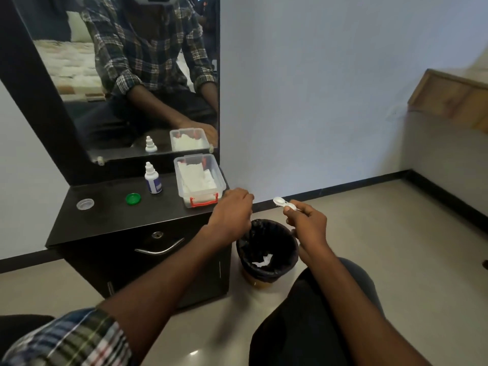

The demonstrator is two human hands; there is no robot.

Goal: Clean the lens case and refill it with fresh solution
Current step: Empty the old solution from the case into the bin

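My right hand [307, 221] holds the white lens case [284, 203] by one end, above and just right of the bin; both its wells are uncapped. My left hand [232, 211] hovers at the dresser's right front corner, fingers curled, and whether it holds anything is hidden. On the black dresser top [111, 220] stand the white solution bottle [152, 179], a green cap [133, 199] and a clear cap [85, 204].
A clear plastic box of white tissues [198, 179] with red latches sits at the dresser's right edge. A black-lined bin [266, 249] with a crumpled tissue inside stands on the floor between dresser and my knee. A mirror [137, 75] rises behind the dresser.
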